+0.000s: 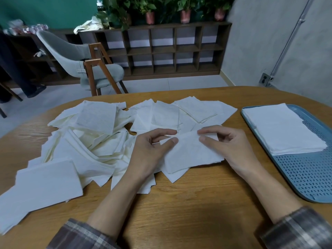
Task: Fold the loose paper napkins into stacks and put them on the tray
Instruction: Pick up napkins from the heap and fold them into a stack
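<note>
Two hands, left hand (150, 151) and right hand (228, 146), hold one folded napkin (190, 151); one blue tray (305, 169) carries one stack (283, 130). Loose napkins (97, 119) number dozens (too overlapped to count exactly). One chair (71, 51), three pink pots (185, 16).

Loose napkins (93, 141) lie spread over the left and middle of the surface (188, 203). The tray (309, 177) sits at the right, a stack (282, 128) on its far half.
</note>
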